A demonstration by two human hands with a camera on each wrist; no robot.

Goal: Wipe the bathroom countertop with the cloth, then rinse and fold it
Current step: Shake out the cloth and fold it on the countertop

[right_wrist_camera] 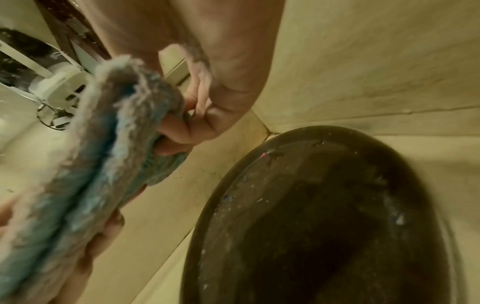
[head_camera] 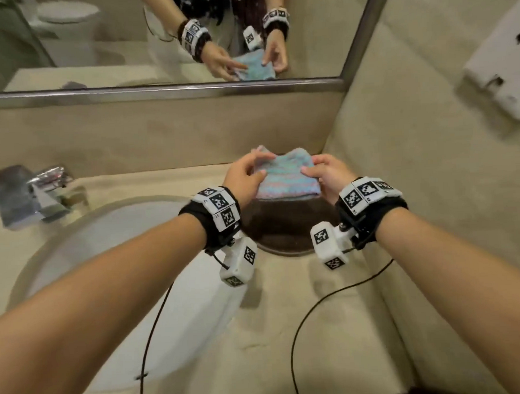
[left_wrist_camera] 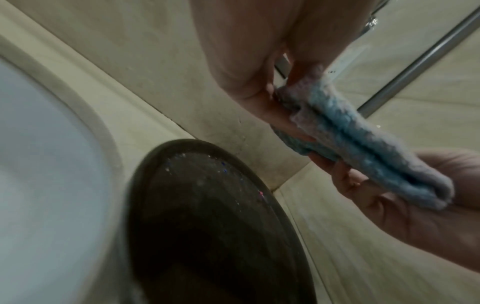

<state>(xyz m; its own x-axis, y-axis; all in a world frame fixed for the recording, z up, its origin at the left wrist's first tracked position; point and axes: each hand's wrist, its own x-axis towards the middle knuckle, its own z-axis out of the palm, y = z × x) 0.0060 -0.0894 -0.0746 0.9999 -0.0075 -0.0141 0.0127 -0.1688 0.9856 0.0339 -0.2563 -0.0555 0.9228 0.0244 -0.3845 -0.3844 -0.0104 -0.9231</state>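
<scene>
A fluffy blue and pink cloth (head_camera: 286, 177), folded into layers, hangs in the air above a dark round tray (head_camera: 287, 228) in the counter's back right corner. My left hand (head_camera: 247, 176) pinches its left edge between thumb and fingers. My right hand (head_camera: 323, 176) pinches the right edge the same way. In the left wrist view the folded cloth (left_wrist_camera: 363, 144) shows its stacked layers edge-on, with my left thumb (left_wrist_camera: 275, 111) on it. In the right wrist view the cloth (right_wrist_camera: 85, 164) fills the left side, and the right fingers (right_wrist_camera: 179, 125) curl round its end.
A white basin (head_camera: 131, 280) lies at the left with a chrome tap (head_camera: 29, 195) behind it. The beige countertop (head_camera: 288, 329) runs to the right wall (head_camera: 431, 189). A mirror (head_camera: 126, 38) spans the back. Black cables (head_camera: 331, 295) trail from both wrists.
</scene>
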